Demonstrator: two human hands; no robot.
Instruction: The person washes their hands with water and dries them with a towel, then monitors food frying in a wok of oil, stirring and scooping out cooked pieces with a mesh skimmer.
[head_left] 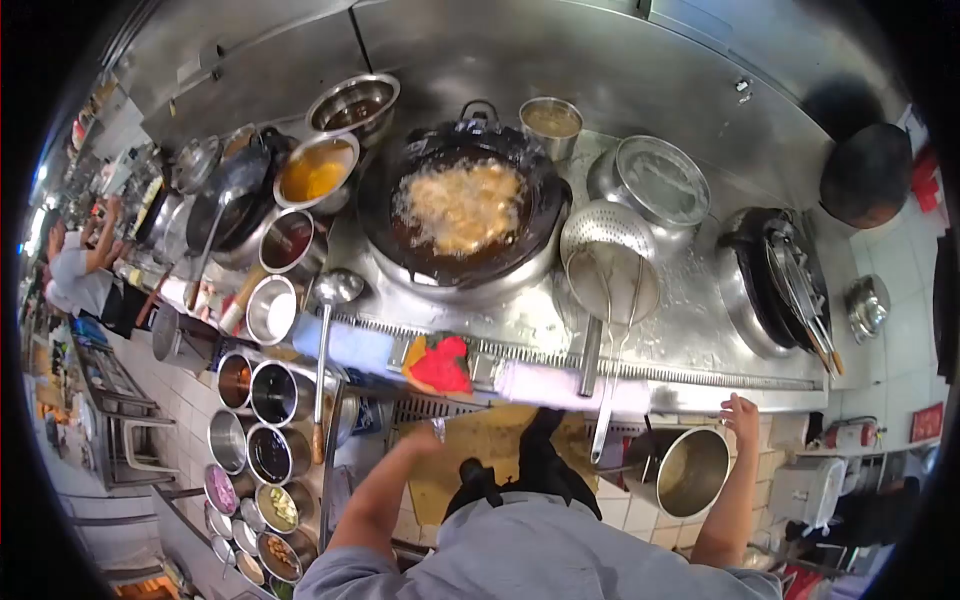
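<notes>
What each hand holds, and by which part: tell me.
The right hand holds nothing that shows. The left hand is too blurred to tell whether it holds anything.

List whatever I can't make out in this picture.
All in the head view:
Food in the wok: bubbling foam hides what kind it is.
Left hand: blur hides its fingers and whether it holds anything.
People at far left: too small to tell what they handle.
Green food at lower left: cut off by the bottom edge.
</notes>
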